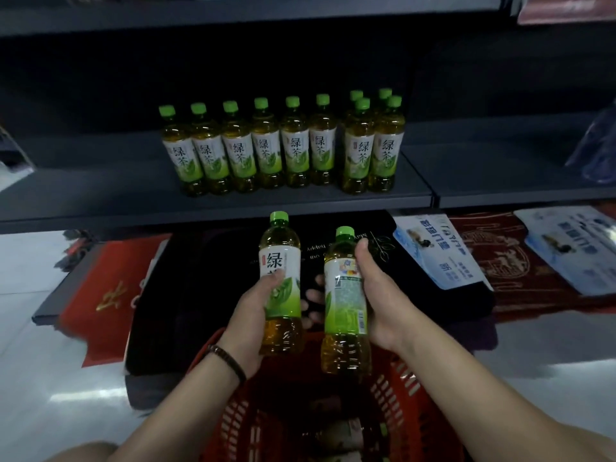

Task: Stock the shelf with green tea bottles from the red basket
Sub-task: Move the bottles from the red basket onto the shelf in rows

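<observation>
Two clear plastic green tea bottles with bright green screw caps were held upright above the red basket, one in each hand. The left-hand bottle (280, 281) showed its white-and-green label front; the right-hand bottle (345, 301) showed its printed back panel and barcode. Both looked full of amber tea, so each probably carried real weight for its size. The thin ribbed walls would likely give a little under a squeeze, and the glossy label sleeve could be slick. The label band at mid-body seemed the soundest place to take hold, with the cap left free.

That was where the grips sat. The left hand (255, 315) was wrapped around the lower label of its bottle, thumb across the front. The right hand (376, 295) was closed on the side of its bottle, thumb reaching up near the shoulder.

Below the bottles stood the red slotted plastic basket (393, 391), its rim just under their bases; what lay inside it was too dim to tell.

Above the basket ran the dark grey metal shelf (133, 198), carrying a row of matching bottles (283, 145) standing labels forward, doubled up at the row's right end. Bare shelf lay to either side of that row, so room for these two appeared easy to find. Beyond the basket, under the shelf, lay a black mat (206, 278) and red mats (110, 295) on the pale floor.
</observation>
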